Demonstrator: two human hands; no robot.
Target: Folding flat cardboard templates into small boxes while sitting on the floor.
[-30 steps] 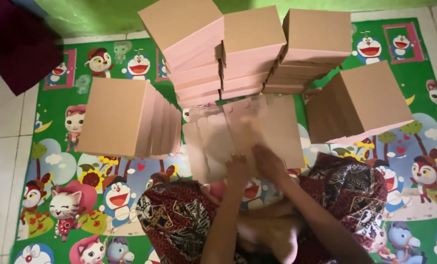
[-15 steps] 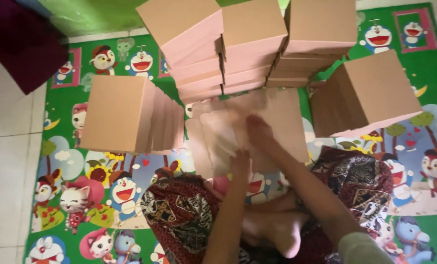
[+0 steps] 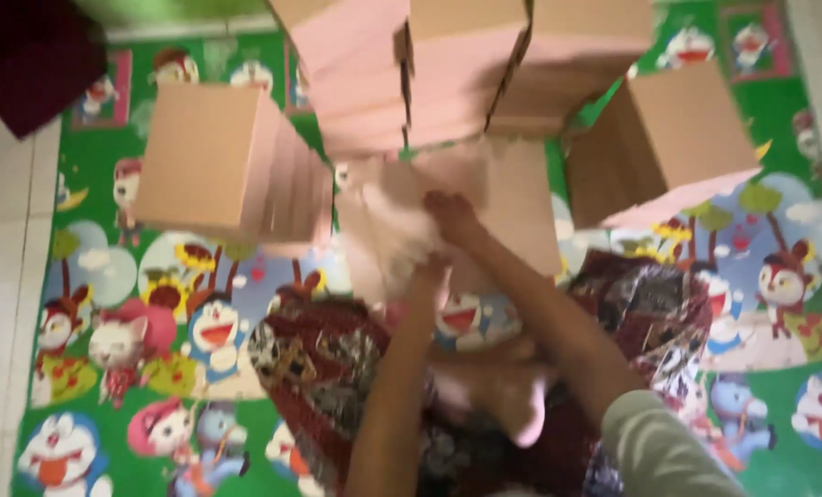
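A white tiled floor (image 3: 6, 276) carries a green cartoon mat (image 3: 779, 405); a dark cushion (image 3: 24, 55) lies at the far left corner. On the mat stand five groups of brown boxes: three stacks (image 3: 466, 64) at the back, one bundle left (image 3: 218, 161), one right (image 3: 669, 138). Both hands, left (image 3: 425, 271) and right (image 3: 452, 212), grip a blurred flat carton (image 3: 512, 198) in the middle, above the lap.
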